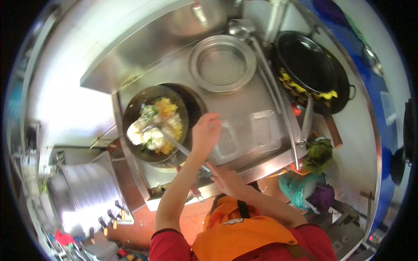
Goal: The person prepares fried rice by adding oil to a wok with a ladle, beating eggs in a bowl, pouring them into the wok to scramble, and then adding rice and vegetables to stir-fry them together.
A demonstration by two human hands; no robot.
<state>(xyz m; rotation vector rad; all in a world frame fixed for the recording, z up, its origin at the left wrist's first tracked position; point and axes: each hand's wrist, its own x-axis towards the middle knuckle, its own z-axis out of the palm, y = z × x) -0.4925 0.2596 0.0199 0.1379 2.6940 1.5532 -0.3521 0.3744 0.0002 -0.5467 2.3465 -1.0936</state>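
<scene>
A dark wok at the left of the stainless steel cooktop holds white rice, yellow egg-like pieces and chopped greens. A long-handled metal ladle or spatula slants out of the food, its working end partly buried. My right hand is on the far end of its handle, near the cooktop's front edge. My left hand is raised over the cooktop between the wok and a clear plastic container; its fingers are blurred, so what they hold is unclear. A second clear container lies farther right.
A round metal basin sits at the back. At the right, a black pan rests over another pan with yellow food, handles pointing forward. Long metal rods run along the cooktop's right side. Bags and leafy greens are at lower right.
</scene>
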